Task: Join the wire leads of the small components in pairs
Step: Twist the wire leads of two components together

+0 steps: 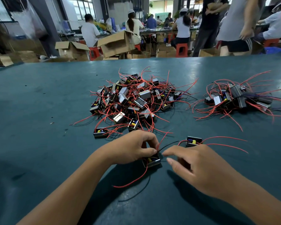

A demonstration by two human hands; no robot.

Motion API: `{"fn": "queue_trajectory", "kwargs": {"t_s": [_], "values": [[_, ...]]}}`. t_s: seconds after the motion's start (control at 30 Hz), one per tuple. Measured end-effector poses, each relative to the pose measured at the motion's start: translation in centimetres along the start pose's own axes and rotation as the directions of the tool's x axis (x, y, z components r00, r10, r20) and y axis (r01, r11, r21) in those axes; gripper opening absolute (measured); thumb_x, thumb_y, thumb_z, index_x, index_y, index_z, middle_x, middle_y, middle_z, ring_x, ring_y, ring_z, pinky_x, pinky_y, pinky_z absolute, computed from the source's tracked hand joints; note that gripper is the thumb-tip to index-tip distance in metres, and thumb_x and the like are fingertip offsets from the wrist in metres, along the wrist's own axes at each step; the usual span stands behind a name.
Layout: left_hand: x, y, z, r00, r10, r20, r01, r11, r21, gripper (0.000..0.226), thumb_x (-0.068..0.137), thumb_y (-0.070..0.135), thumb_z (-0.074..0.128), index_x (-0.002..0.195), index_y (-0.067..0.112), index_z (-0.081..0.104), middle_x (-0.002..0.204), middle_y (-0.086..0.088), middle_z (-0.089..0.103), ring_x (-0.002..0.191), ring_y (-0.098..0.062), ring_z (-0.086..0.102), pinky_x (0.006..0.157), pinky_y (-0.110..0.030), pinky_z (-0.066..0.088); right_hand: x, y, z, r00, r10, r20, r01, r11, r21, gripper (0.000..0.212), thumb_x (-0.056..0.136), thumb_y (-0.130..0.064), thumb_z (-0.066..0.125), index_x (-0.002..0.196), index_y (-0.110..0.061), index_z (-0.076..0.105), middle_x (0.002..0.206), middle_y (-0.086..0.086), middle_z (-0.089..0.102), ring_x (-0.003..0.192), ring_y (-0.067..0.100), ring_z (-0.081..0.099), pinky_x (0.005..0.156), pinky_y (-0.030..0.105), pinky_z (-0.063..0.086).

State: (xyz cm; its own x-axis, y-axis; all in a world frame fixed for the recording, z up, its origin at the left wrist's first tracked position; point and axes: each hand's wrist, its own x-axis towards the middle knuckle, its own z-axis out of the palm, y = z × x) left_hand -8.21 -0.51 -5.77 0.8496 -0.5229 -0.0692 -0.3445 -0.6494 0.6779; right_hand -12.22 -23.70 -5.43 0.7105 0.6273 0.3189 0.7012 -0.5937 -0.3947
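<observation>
On a green table [39,103], the left hand [133,148] pinches wire leads [166,144] above a small component [151,161], the right hand [199,166] relaxed and holding nothing at 3 o'clock, tangled piles [133,96] crowding 12 o'clock.

The left hand [133,147] covers the upper half of the small black open-topped component box [151,161] beneath it, so where its thin red and black wire leads [161,146] meet the pinching fingertips cannot be made out. The right hand [199,168] hides the near edge of a second small black box [193,141] at one o'clock. Both forearms run off the bottom edge.
</observation>
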Motion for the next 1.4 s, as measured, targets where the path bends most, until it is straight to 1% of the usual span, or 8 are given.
{"fn": "queue_trajectory", "kwargs": {"t_s": [0.2,0.47,0.57,0.67,0.87,1.2,1.3,1.4], "values": [[-0.1,0.2,0.1,0.999,0.038,-0.033,-0.04,0.998,-0.038,0.01,0.095,0.015,0.067,0.1,0.016,0.059,0.092,0.01,0.068,0.063,0.0,0.05,0.062,-0.013,0.04,-0.1,0.3,0.9,0.999,0.026,0.025,-0.022,0.988,-0.154,0.045,0.098,-0.044,0.044,0.142,-0.042,0.038,0.054,-0.012,0.044,0.057,0.011,0.046,0.056,0.026,0.028],[-0.1,0.3,0.2,0.995,0.081,-0.055,-0.077,0.994,0.072,0.014,0.095,0.013,0.064,0.096,0.026,0.068,0.09,0.013,0.066,0.073,-0.014,0.06,0.072,-0.032,0.051,-0.5,-0.5,-0.1,0.941,-0.322,0.101,0.331,0.939,-0.092,0.022,0.092,-0.026,0.057,0.109,-0.023,0.07,0.08,-0.011,0.071,0.062,0.011,0.061,0.052,0.024,0.046],[-0.2,0.3,0.0,0.994,0.08,-0.075,-0.072,0.991,0.109,0.018,0.092,0.009,0.064,0.091,0.026,0.069,0.086,0.015,0.064,0.072,-0.009,0.058,0.07,-0.027,0.05,0.0,0.8,-1.5,0.971,-0.15,-0.185,0.149,0.989,-0.017,0.016,0.092,-0.022,0.056,0.1,-0.02,0.071,0.078,-0.023,0.062,0.064,-0.007,0.054,0.062,0.008,0.04],[-0.3,0.2,-0.4,0.989,0.081,-0.126,-0.062,0.988,0.144,0.022,0.09,0.006,0.066,0.087,0.028,0.068,0.084,0.014,0.064,0.074,-0.012,0.057,0.071,-0.029,0.049,0.5,2.8,-2.7,0.895,0.155,-0.419,-0.129,0.988,0.091,0.014,0.088,-0.011,0.062,0.097,-0.021,0.066,0.083,-0.019,0.064,0.075,-0.003,0.059,0.068,0.006,0.04],[-0.6,0.0,-1.3,0.989,0.11,-0.103,-0.084,0.971,0.225,0.02,0.089,0.003,0.066,0.088,0.023,0.071,0.084,0.02,0.058,0.076,0.002,0.053,0.069,-0.01,0.037,0.5,5.0,-1.7,0.909,0.416,-0.029,-0.417,0.902,-0.112,0.038,0.094,-0.016,0.062,0.129,-0.025,0.052,0.125,-0.009,0.057,0.118,0.013,0.052,0.099,0.025,0.038],[-0.9,-0.4,-1.8,0.999,0.036,-0.041,-0.028,0.981,0.193,0.023,0.09,0.006,0.064,0.085,0.028,0.07,0.09,0.018,0.06,0.077,-0.007,0.058,0.066,-0.012,0.04,1.0,5.4,-1.5,0.937,0.349,0.001,-0.347,0.933,-0.097,0.021,0.093,-0.016,0.063,0.103,-0.026,0.048,0.1,-0.009,0.062,0.094,0.018,0.059,0.083,0.039,0.049],[-1.0,-0.6,-2.2,1.0,0.003,-0.028,0.002,0.984,0.181,0.025,0.09,0.006,0.063,0.084,0.029,0.07,0.091,0.014,0.061,0.076,-0.01,0.059,0.07,-0.027,0.048,1.0,5.4,-1.6,0.949,0.316,0.021,-0.311,0.943,-0.12,0.02,0.094,-0.015,0.06,0.103,-0.028,0.047,0.097,-0.009,0.06,0.092,0.018,0.057,0.082,0.039,0.047],[-1.2,-0.7,-2.4,1.0,-0.002,-0.012,0.004,0.986,0.168,0.025,0.09,0.006,0.062,0.084,0.029,0.07,0.091,0.014,0.061,0.077,-0.01,0.058,0.069,-0.023,0.046,0.9,5.5,-1.6,0.953,0.302,0.037,-0.294,0.944,-0.148,0.021,0.095,-0.014,0.059,0.104,-0.03,0.048,0.096,-0.01,0.058,0.092,0.018,0.055,0.082,0.035,0.046]]}}
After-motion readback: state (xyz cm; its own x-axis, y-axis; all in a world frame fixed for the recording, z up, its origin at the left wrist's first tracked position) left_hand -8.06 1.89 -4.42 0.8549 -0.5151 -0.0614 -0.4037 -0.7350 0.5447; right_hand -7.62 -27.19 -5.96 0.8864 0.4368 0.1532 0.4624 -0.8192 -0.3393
